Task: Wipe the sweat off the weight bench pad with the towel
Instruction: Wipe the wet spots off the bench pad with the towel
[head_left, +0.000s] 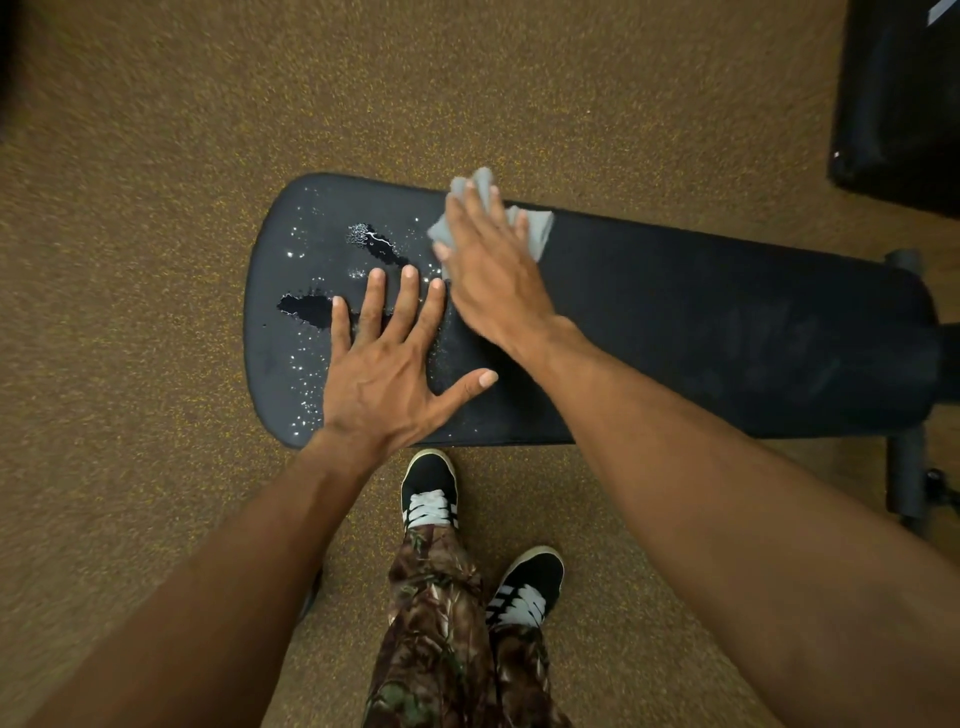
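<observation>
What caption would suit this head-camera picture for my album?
Right hand presses a grey towel on the wet black bench pad while the left hand rests flat among puddles.

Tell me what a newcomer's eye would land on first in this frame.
First, the two hands on the black bench pad: the left hand lies spread flat near the pad's left end, and the right hand presses a grey towel down at the far edge. Next come the glistening wet patches and droplets across that left end, beside the left hand.
</observation>
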